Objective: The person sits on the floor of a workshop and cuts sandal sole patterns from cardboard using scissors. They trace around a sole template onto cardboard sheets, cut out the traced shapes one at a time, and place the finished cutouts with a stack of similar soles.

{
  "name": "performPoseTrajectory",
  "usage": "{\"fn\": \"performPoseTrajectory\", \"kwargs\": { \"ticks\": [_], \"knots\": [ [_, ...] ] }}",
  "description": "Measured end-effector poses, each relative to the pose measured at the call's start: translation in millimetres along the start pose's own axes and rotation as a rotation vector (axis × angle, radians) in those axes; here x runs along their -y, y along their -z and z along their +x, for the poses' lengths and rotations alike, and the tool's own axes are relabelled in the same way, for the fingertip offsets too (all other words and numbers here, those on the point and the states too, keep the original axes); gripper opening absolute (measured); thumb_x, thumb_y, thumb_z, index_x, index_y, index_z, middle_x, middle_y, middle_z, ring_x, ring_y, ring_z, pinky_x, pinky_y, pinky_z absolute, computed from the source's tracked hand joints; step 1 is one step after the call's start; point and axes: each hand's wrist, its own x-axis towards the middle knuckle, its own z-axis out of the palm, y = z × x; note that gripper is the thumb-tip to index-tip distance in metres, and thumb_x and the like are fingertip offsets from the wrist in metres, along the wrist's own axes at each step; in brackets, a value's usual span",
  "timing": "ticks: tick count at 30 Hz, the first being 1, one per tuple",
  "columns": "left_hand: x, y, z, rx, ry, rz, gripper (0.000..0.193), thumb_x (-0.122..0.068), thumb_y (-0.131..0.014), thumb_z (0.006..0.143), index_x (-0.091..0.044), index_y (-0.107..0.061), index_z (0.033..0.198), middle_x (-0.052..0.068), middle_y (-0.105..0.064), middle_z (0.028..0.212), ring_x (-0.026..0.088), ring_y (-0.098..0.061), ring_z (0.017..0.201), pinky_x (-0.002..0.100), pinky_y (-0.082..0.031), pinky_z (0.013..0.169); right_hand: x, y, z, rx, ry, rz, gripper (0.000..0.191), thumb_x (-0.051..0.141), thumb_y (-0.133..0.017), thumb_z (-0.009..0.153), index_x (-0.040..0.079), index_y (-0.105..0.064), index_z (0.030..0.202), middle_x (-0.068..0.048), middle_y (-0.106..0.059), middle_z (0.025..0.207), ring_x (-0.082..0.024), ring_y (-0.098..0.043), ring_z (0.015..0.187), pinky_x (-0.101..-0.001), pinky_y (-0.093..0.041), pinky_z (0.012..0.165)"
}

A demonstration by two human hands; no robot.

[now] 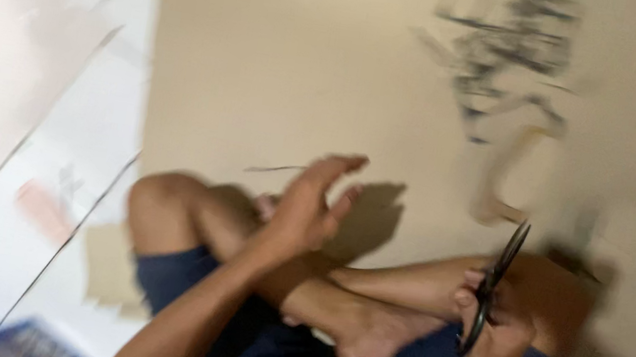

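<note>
Cardboard sheet (283, 73) on floor | L hand (305, 206) open, fingers spread | R hand (496, 348) grips black scissors (494, 284)

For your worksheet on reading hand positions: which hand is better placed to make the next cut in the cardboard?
Probably the right hand: it already grips the black scissors, blades pointing at the cardboard sheet. The left hand is open, holding nothing.
</note>
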Motion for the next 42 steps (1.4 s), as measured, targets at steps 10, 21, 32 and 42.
{"fn": "performPoseTrajectory", "kwargs": {
  "ticks": [10, 21, 32, 42],
  "knots": [
    [61.2, 120.2, -191.8, -0.651, 0.173, 0.432, 0.020, -0.002, -0.066, 0.099, -0.005, -0.066, 0.118, 0.011, -0.072, 0.118, 0.031, -0.067, 0.112, 0.042, -0.049, 0.101, 12.5, -125.0, -42.0, 0.698, -0.242, -0.154, 0.037, 0.009, -0.082, 0.077, -0.001, -0.076, 0.111, -0.006, -0.074, 0.090, -0.011, -0.067, 0.080, -0.0267, -0.054, 0.071],
    [120.7, 224.2, -274.7, -0.242, 1.310, 0.631, 0.073, -0.040, -0.071, 0.090, 0.004, -0.046, 0.142, 0.025, -0.059, 0.127, 0.044, -0.057, 0.116, 0.052, -0.049, 0.095, 43.6, -174.0, -23.0, 1.442, -0.561, -0.311, 0.041, 0.018, -0.070, 0.088, 0.007, -0.062, 0.127, -0.009, -0.077, 0.090, -0.016, -0.067, 0.067, -0.0312, -0.059, 0.064],
    [92.0, 248.2, -251.8, -0.829, 0.953, 0.174, 0.031, -0.022, -0.070, 0.094, 0.003, -0.067, 0.112, 0.013, -0.070, 0.090, 0.025, -0.063, 0.081, 0.038, -0.053, 0.072, 72.0, -251.4, -65.5, 1.077, -0.449, 0.216, 0.044, 0.029, -0.068, 0.088, 0.005, -0.064, 0.126, -0.009, -0.075, 0.089, -0.015, -0.067, 0.069, -0.0307, -0.057, 0.065],
    [66.5, 146.3, -117.0, -0.816, 0.531, -1.120, 0.023, -0.006, -0.071, 0.089, 0.003, -0.068, 0.110, 0.008, -0.072, 0.095, 0.014, -0.067, 0.067, 0.029, -0.057, 0.056, 97.8, -277.2, -61.9, 1.056, -0.338, 0.415, 0.050, 0.039, -0.065, 0.088, 0.003, -0.066, 0.124, -0.009, -0.073, 0.088, -0.015, -0.067, 0.071, -0.0303, -0.056, 0.066]
  ]
}}
